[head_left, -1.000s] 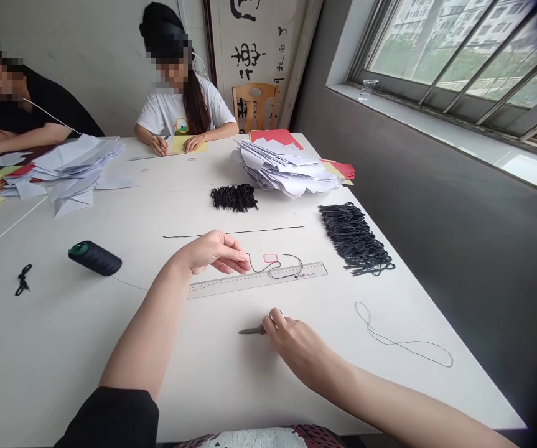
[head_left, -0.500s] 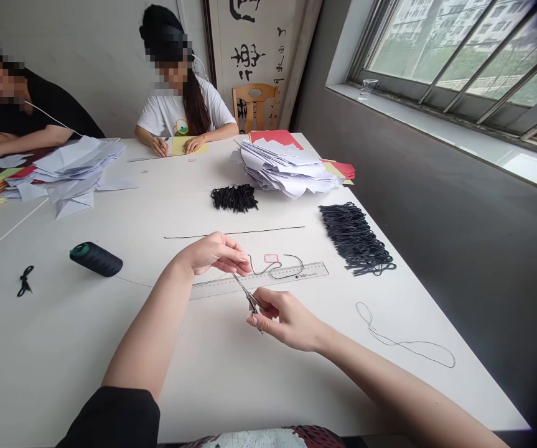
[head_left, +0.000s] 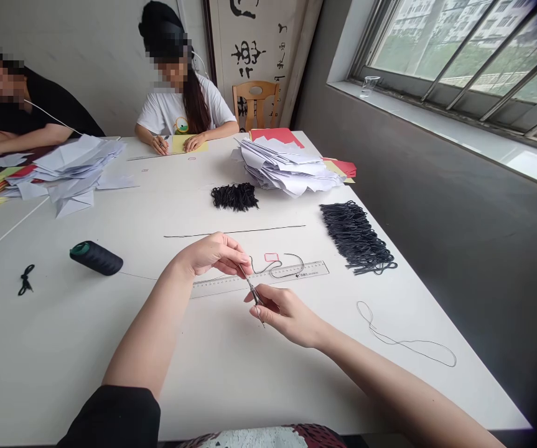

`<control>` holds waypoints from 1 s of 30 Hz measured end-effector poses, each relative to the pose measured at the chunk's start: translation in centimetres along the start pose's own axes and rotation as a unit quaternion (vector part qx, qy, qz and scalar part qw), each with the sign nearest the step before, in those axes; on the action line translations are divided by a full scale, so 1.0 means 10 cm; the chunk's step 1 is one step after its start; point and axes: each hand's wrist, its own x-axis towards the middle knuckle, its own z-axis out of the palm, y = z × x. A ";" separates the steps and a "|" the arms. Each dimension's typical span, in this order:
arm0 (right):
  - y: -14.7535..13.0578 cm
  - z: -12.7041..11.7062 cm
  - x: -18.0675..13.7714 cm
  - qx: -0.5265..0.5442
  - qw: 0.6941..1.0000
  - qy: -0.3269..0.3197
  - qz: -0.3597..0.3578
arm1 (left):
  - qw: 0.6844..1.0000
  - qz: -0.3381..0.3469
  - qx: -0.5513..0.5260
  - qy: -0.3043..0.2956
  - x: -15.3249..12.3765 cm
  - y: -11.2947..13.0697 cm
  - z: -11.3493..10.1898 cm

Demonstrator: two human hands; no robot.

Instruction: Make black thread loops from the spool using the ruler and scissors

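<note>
Gripping small scissors (head_left: 253, 294) in right hand (head_left: 287, 316), tips just beside left hand (head_left: 214, 254), pinching black cord (head_left: 261, 272)

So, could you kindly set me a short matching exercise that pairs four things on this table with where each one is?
Things:
1. small scissors
2. black thread spool
3. bundle of black cord loops
4. stack of white folded paper

Places:
A. beside the red paper
B. in the right hand
C. right of the ruler
D. left of the left arm

Pairs: 1-B, 2-D, 3-C, 4-A

Stack of folded white paper (head_left: 287, 167), red card (head_left: 341, 167), wooden chair (head_left: 256, 106), glass (head_left: 369, 86) on windowsill (head_left: 459, 140)
</note>
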 end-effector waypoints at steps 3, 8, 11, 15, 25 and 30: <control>-0.01 0.00 0.00 0.013 1.000 -0.002 0.001 | 1.000 -0.002 -0.006 0.006 0.00 0.00 0.00; 0.00 0.01 -0.01 0.017 1.000 0.001 0.001 | 1.000 -0.004 -0.009 0.005 0.01 -0.01 -0.01; 0.02 0.01 0.00 0.008 1.000 0.003 0.002 | 1.000 -0.005 -0.009 0.007 0.02 0.00 -0.01; 0.04 -0.01 -0.01 -0.034 0.999 -0.013 0.011 | 1.000 -0.007 0.002 0.022 0.01 0.00 0.00; 0.20 0.13 -0.21 -0.313 0.944 -0.053 0.089 | 0.973 0.022 0.187 0.131 -0.05 0.01 0.01; 0.28 0.27 -0.29 -0.364 0.929 -0.049 0.039 | 0.960 0.024 0.211 0.182 -0.15 0.04 0.01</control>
